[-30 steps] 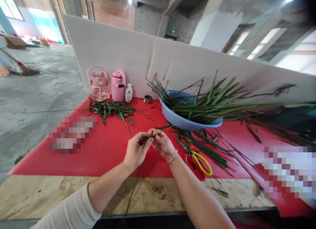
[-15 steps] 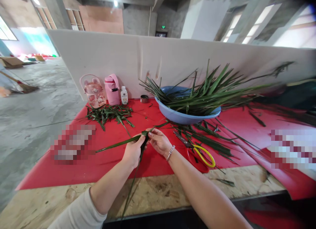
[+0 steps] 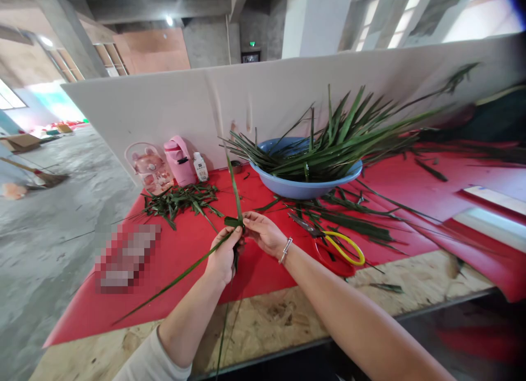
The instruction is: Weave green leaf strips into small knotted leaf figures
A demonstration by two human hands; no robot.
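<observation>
We find both hands raised just above the red mat (image 3: 172, 260), meeting over one long, narrow green leaf strip (image 3: 181, 276). The left hand (image 3: 224, 255) is closed, thumb and fingers pinched on a folded point of the strip; the right hand (image 3: 265, 234) is also closed, its fingertips pinching the same fold from the other side, a silver bracelet (image 3: 285, 250) on its wrist. From the fold one end rises upright toward the white partition board (image 3: 164, 107), another slopes down and left past the forearm, and thinner tails hang below the table edge. We judge the strip very light, thin and flexible, springy along its length, likely to crease or split along the grain if bent sharply, and perhaps smooth enough to slip; the sound place to hold it is right at the fold, as both hands do. Near the right hand lie yellow-handled scissors (image 3: 337, 247) on loose leaves; beyond stands a round blue plastic basin (image 3: 299, 188) piled with long green leaves (image 3: 341, 145). A heap of short green trimmings (image 3: 183, 197) lies near a pink insulated flask (image 3: 178, 161). The fold itself is hidden by the fingers, so we cannot tell how many layers it has. Part of the mat is pixelated, and the hanging tails run out of sight at the lower edge.
</observation>
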